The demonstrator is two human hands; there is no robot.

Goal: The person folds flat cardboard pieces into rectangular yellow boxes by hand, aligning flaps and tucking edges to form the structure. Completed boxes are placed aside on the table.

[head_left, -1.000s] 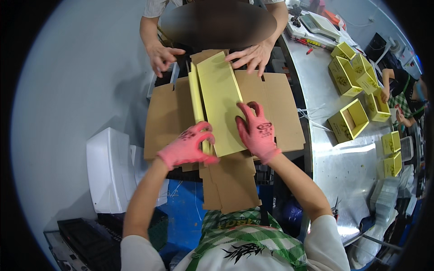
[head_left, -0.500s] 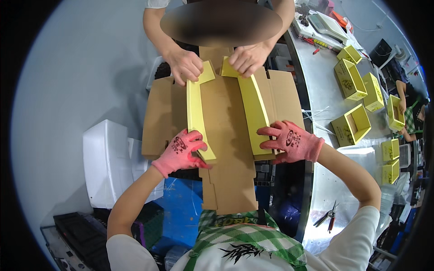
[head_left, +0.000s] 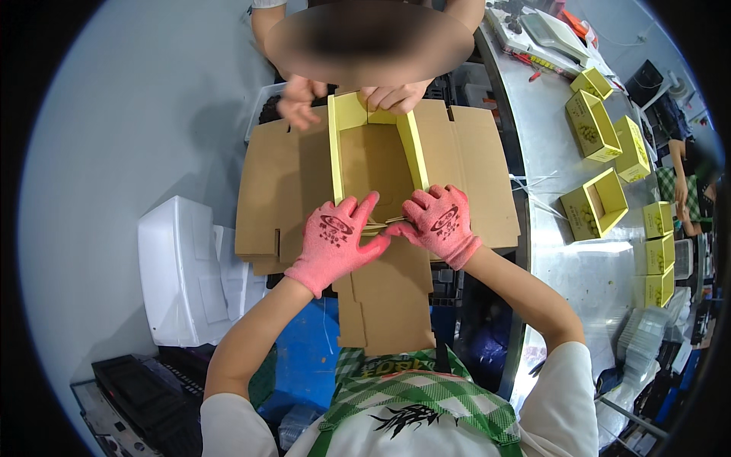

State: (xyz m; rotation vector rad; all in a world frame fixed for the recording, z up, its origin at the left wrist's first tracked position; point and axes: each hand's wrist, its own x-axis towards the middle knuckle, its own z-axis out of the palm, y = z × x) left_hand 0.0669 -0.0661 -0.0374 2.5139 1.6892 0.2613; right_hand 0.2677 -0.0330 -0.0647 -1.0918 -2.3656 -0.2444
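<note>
A yellow cardboard box frame (head_left: 416,156) rests on flat brown cardboard (head_left: 476,167), its long sides upright and its middle showing brown. My left hand (head_left: 335,238), in a pink glove, grips the near left corner, fingers along the side and thumb at the near end. My right hand (head_left: 439,222), gloved alike, closes on the near right corner; the two thumbs nearly meet over the folded near end. Opposite me, a co-worker's bare hand (head_left: 396,97) holds the far end. Their other hand (head_left: 301,100) is off the box to the left, blurred.
On the right, a metal table (head_left: 560,259) carries several yellow boxes (head_left: 594,204), a scale (head_left: 552,38) and clear plastic containers (head_left: 638,339). A white foam box (head_left: 179,274) stands at left, near black crates (head_left: 137,404). Another person (head_left: 685,183) is at the far right.
The two yellow sides have come closer together, and the ends now join them into a frame. My hands moved inward to the near end. One co-worker's hand let go of the box.
</note>
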